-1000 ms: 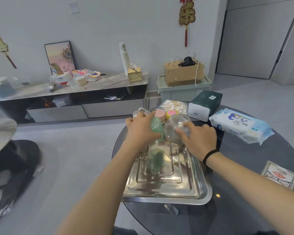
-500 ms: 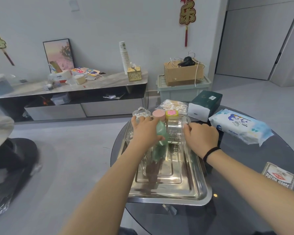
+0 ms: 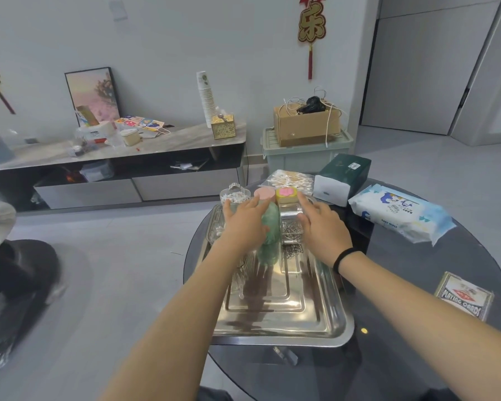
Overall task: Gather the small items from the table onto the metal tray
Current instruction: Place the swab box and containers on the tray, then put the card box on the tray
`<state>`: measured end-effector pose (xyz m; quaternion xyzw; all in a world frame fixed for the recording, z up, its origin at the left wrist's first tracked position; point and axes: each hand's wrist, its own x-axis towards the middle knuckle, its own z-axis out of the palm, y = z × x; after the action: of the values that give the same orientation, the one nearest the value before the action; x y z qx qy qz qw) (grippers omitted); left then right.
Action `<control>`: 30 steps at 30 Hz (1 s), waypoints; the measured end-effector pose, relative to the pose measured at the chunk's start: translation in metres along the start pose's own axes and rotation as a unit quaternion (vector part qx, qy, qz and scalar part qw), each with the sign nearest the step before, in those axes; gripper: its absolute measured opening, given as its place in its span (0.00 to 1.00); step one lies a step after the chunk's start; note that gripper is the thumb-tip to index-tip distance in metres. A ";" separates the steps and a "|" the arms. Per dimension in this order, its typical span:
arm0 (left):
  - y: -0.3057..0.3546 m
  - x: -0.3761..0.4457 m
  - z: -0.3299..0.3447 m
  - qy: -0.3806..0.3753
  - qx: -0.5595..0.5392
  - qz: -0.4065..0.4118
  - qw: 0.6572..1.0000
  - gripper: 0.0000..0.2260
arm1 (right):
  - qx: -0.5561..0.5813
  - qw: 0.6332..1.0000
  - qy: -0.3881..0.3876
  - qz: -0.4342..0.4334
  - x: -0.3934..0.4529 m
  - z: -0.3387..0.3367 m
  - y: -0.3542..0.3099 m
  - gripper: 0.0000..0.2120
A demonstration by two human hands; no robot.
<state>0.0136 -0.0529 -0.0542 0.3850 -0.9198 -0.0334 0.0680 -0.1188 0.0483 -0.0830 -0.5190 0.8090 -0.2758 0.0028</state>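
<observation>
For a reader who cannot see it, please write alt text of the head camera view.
Two bare hands, left hand and right hand, reach over small jars at the far end of a metal tray on a round dark glass table. A wipes pack, a tissue box and playing cards lie to the right.

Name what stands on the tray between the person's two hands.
In the head view, a green container and a clear jar of paper clips stand side by side on the metal tray, between the left hand and the right hand.
</observation>
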 end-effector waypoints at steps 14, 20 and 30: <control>0.033 -0.034 -0.010 0.031 -0.037 0.070 0.996 0.26 | -0.017 1.000 -0.017 -0.016 -0.027 -0.027 0.000 0.25; 0.084 -0.053 -0.010 0.019 -0.055 0.131 0.990 0.22 | -0.070 0.997 -0.009 -0.028 -0.067 -0.063 0.028 0.20; 0.160 -0.064 0.022 -0.088 -0.102 0.199 0.971 0.20 | -0.186 0.933 -0.277 0.138 -0.113 -0.111 0.120 0.41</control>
<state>-0.0575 0.1049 -0.0644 0.1811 -0.9720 -0.1467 0.0309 -0.1994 0.2299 -0.0751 -0.4495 0.8766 0.0374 0.1679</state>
